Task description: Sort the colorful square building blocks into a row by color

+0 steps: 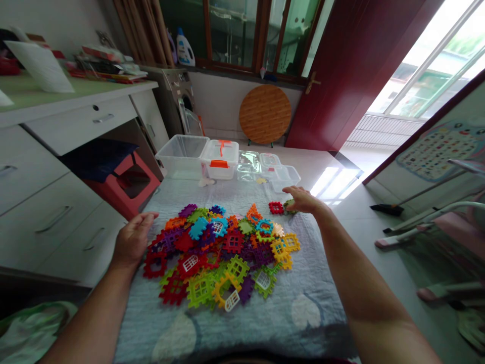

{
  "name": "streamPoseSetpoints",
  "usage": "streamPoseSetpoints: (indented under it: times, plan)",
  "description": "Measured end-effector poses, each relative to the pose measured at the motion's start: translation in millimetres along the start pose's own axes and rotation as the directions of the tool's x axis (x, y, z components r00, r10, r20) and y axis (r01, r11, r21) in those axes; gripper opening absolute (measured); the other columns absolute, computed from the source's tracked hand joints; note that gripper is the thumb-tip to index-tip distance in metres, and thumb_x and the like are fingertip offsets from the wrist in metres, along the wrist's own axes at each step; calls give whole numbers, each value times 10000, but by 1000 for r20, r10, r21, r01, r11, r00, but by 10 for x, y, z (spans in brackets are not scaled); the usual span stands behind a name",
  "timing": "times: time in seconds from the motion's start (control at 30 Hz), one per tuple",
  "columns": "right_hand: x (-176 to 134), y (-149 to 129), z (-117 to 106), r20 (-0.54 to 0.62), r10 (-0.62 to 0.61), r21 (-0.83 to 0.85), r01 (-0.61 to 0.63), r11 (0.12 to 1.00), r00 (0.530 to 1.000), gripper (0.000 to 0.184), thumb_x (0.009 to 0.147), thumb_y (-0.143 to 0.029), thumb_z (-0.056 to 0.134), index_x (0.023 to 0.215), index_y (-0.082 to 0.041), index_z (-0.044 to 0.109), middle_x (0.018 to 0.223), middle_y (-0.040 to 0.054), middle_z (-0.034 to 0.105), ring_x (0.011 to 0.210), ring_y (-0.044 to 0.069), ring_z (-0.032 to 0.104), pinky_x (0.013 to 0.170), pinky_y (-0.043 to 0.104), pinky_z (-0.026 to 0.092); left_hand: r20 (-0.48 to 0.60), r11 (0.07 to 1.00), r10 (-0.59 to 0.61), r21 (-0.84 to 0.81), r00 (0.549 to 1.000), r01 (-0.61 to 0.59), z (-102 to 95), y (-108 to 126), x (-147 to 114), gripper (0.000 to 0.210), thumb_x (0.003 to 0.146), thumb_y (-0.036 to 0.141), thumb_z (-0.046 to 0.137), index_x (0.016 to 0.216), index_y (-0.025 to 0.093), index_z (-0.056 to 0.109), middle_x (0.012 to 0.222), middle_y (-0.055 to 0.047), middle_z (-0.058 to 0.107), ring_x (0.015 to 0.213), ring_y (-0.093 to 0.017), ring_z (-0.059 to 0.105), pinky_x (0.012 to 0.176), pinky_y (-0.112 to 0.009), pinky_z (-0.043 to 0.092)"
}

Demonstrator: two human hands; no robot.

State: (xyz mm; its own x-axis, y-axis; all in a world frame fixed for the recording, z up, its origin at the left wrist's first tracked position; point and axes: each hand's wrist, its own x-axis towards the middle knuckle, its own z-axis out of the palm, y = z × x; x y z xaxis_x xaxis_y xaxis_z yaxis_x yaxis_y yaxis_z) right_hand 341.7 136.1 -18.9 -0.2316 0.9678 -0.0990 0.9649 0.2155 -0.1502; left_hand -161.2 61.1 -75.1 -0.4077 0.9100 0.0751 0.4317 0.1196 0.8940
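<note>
A heap of colourful plastic interlocking building tiles lies on the cloth-covered table. Many are toothed window-frame squares, and some hold small white window inserts. My left hand rests at the table's left edge beside the heap, its fingers loosely extended and holding nothing. Beyond the heap to the right, my right hand reaches over a green tile, partly covered by the hand. Its fingers are stretched out; whether they touch the tile is hard to see. A red tile lies just left of it.
Along the table's far side stand a clear open bin, a lidded box with orange latches, and several small clear containers. A red stool and white drawers are at left. A pink chair stands right.
</note>
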Motion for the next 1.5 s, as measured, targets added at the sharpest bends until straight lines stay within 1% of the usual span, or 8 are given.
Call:
streamPoseSetpoints:
  times: [0.17,0.3,0.53,0.97,1.13,1.2,1.3,1.5]
  plan:
    - [-120,243,81,53,25,6,-26,1000,998,847,584,-108,733,1387,-299,543,1390,110,558,1163,342,547,929,445,436,40,999,-6,40,999,4,-7,14,-2,408,848,493,520,1072,186,667,1130,-23,701,1178,-278,592,1096,-428,399]
    - [-84,203,190,124,-30,-14,32,999,992,803,598,-52,691,1367,-232,541,1390,126,538,1165,313,544,952,386,441,-9,999,1,41,1000,-1,2,-53,32,431,817,518,523,1027,182,693,1108,-73,721,1146,-284,616,1081,-426,410]
    - [11,212,202,127,-28,-48,34,998,992,583,607,-105,747,1166,-197,612,1172,117,597,1037,279,585,907,336,457,-15,1000,7,28,1000,-7,15,-82,50,475,793,544,531,1031,168,696,1127,-115,716,1138,-291,625,1073,-431,411]
    - [18,169,173,140,43,-106,-28,994,989,595,621,-171,759,1195,-187,602,1180,135,588,1010,280,568,829,328,444,-20,999,-7,43,1000,8,15,-37,35,448,788,522,536,1020,175,699,1118,-98,721,1124,-290,628,1058,-437,424]
    - [-33,-9,65,70,43,-168,-31,985,997,760,648,-219,763,1367,-218,518,1298,156,558,1098,327,539,866,391,429,-21,1000,-10,25,1000,10,17,-30,28,442,788,514,539,1017,170,697,1115,-99,720,1122,-285,628,1057,-425,425]
    - [-32,-155,56,41,-24,-172,31,985,999,706,690,-229,726,1367,-213,526,1326,152,554,1136,332,523,896,406,416,-18,1000,-10,25,1000,10,19,-31,28,435,790,505,542,1018,169,697,1117,-96,721,1130,-281,625,1061,-419,422]
    - [10,-379,100,84,-88,-212,104,972,993,547,733,-235,674,1275,-215,597,1297,131,587,1143,328,516,901,411,402,-10,1000,-6,21,1000,6,21,-51,35,430,796,498,545,1025,168,696,1123,-97,718,1138,-284,625,1068,-423,418]
    - [116,-525,205,125,-69,-261,99,960,990,363,719,-193,637,1080,-168,671,1168,148,634,1068,319,540,854,404,396,-24,1000,4,2,1000,-4,18,-52,18,401,813,517,557,1000,194,703,1107,-77,726,1149,-287,626,1071,-419,430]
